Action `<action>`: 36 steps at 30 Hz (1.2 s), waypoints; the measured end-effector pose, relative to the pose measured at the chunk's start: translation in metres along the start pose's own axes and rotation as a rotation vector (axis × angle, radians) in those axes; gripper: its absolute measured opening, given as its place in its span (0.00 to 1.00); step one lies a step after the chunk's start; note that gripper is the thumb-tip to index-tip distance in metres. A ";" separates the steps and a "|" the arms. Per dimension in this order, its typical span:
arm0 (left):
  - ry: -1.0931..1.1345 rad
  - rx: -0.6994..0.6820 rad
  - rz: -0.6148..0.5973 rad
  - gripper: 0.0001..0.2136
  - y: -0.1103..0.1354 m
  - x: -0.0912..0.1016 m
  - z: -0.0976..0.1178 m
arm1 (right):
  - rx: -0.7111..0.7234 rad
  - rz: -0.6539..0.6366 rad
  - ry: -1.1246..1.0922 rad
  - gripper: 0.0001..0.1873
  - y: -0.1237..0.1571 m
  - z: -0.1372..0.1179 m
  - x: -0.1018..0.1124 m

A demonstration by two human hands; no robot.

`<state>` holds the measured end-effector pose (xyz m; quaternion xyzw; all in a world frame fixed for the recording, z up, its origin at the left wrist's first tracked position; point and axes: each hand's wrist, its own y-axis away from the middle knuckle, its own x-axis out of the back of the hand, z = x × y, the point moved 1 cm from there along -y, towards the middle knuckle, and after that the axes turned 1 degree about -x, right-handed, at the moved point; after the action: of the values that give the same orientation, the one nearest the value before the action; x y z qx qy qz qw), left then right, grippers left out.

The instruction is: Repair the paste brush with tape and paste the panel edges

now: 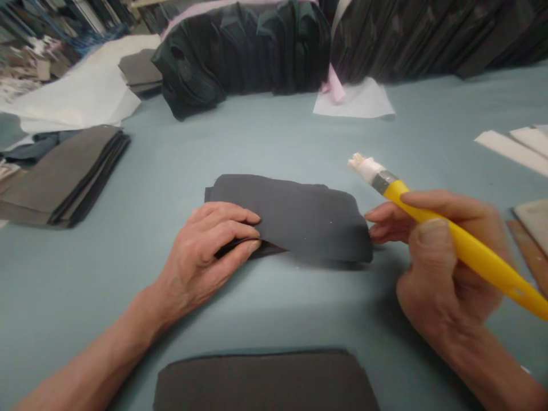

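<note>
A small stack of dark grey fabric pieces [295, 214] lies on the table in front of me. My left hand [218, 240] pinches the near left edge of the top piece between thumb and fingers, lifting it slightly from the layers beneath. In my right hand [449, 257] is a yellow-handled paintbrush [466, 245], gripped like a pen. Its ferrule is grey and its whitish tip points up and to the left, above the table. The lower fingers of that hand reach the right edge of the stack; whether they touch it I cannot tell.
Another dark fabric stack [265, 382] lies at the near edge. More folded pieces [64, 177] are at the left. Bundles of dark cloth [257, 51] line the back, beside white paper [355, 100]. Pale strips [514, 148] lie at the right on the blue-green table [171, 154].
</note>
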<state>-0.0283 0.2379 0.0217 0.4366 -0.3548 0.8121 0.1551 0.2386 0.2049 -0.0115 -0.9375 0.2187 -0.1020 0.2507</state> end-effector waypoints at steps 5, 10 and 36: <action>0.054 0.122 0.047 0.09 -0.003 -0.003 -0.001 | 0.074 -0.028 0.089 0.13 0.006 0.000 0.003; 0.083 0.185 0.086 0.13 -0.004 -0.005 0.000 | 0.184 0.020 0.085 0.13 0.003 0.009 0.005; 0.030 0.023 0.074 0.03 -0.003 -0.004 0.000 | 0.203 -0.160 0.125 0.13 0.005 0.011 0.009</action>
<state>-0.0242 0.2401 0.0199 0.4127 -0.3588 0.8278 0.1251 0.2484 0.2012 -0.0224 -0.9136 0.1471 -0.2014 0.3211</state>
